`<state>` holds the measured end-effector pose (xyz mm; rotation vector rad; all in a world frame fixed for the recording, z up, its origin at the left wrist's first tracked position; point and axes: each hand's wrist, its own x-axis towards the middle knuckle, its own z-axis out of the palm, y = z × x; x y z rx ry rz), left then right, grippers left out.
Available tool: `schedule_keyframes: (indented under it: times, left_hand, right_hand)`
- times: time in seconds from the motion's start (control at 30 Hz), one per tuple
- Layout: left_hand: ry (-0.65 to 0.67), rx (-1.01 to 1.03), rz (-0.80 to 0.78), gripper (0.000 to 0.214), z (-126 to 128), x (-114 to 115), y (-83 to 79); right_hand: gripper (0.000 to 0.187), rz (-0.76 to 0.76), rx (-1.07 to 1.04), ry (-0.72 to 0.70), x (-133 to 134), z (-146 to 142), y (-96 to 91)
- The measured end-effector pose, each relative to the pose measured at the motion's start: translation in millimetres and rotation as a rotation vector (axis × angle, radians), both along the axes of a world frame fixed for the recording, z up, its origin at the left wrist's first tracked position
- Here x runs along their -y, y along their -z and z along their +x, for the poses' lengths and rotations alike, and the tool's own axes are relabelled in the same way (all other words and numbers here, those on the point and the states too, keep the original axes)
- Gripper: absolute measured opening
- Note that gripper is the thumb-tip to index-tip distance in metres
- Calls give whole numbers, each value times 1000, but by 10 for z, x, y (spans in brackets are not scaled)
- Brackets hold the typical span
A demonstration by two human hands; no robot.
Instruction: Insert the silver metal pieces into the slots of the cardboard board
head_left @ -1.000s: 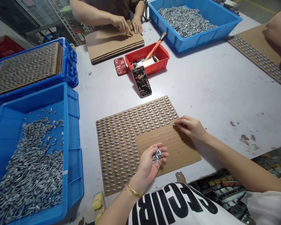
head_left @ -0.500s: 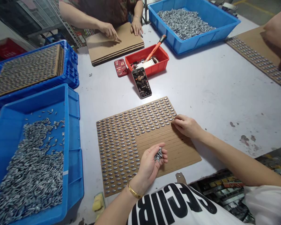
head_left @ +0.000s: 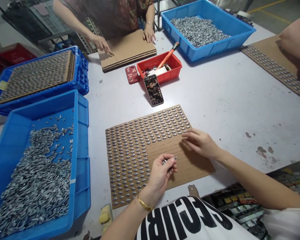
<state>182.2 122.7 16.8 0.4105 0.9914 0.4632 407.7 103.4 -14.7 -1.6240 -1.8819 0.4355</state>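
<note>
The piece (head_left: 168, 160) sits pinched between the thumb and forefinger of your left hand (head_left: 162, 170). The other fingers are curled in, low over the near part of the board (head_left: 130, 156). The piece is a small grey metal sliver. Its long axis lies nearly level and its free tip points right, towards your right hand (head_left: 199, 143). More metal may be tucked in your palm, but you cannot tell from here.

The board is slotted cardboard lying flat on the worktop (head_left: 230, 100) in front of you. Its rows run left to right and rise a little towards the right. The far rows and the left part are filled with pieces that lie lengthwise along the rows. The near right part is bare slots.

Your right hand hovers palm down over the board's right edge, at the line where the filled rows meet the bare ones. Its fingers are loosely bent and a little apart. It is blurred, so you cannot tell whether the fingertips hold anything.

At your left is a blue bin (head_left: 76, 133) of loose pieces, and behind it a second bin (head_left: 83, 71) with filled boards. Beyond the board lie a phone (head_left: 153, 90) and a red tray (head_left: 171, 70). Across the worktop, a co-worker's hands (head_left: 100, 42) rest on a cardboard stack (head_left: 128, 50).
</note>
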Motion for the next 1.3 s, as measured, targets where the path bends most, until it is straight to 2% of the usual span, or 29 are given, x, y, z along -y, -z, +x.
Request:
schedule_keyframes:
  times: [0.1, 0.17, 0.43, 0.57, 0.67, 0.8, 0.87, 0.93, 1.0, 1.07, 1.2, 1.3]
  left_hand:
    - [-17, -9, 15, 27, 29, -16, 10]
    - [-18, -7, 24, 28, 49, -21, 17]
    - [2, -33, 40, 29, 67, -3, 80]
    - [20, -44, 101, 31, 84, 7, 135]
    - [-10, -13, 27, 26, 87, -29, 109]
    - [-91, 56, -103, 18, 30, -140, 14]
    - [-124, 75, -114, 20, -4, -166, -4]
    - [-102, 82, -137, 20, -23, -147, 11]
    - [-49, 83, -196, 19, -25, -103, 40]
    - [-10, 104, -251, 18, -23, -73, 55]
    - [-38, 203, -210, 17, -49, -97, 33]
    - [-71, 168, -196, 17, -68, -105, 29]
  right_hand:
    - [17, -113, -263, -193, 144, -254, -191]
    - [16, -140, -343, -259, 212, -388, -245]
    - [11, -96, -283, -170, 265, -508, -163]
    - [26, -155, -188, -189, 260, -509, -154]
    - [26, -206, -202, -202, 257, -495, -176]
    - [15, -247, -385, -82, 261, -384, -214]
    - [14, -249, -431, -16, 266, -279, -183]
    - [13, -242, -449, 66, 270, -163, -106]
    - [14, -237, -418, 158, 273, -63, -9]
    - [15, -219, -308, 192, 277, 0, 72]
    - [18, -150, -95, 123, 317, 30, 123]
    - [18, -140, -18, 76, 370, 26, 122]
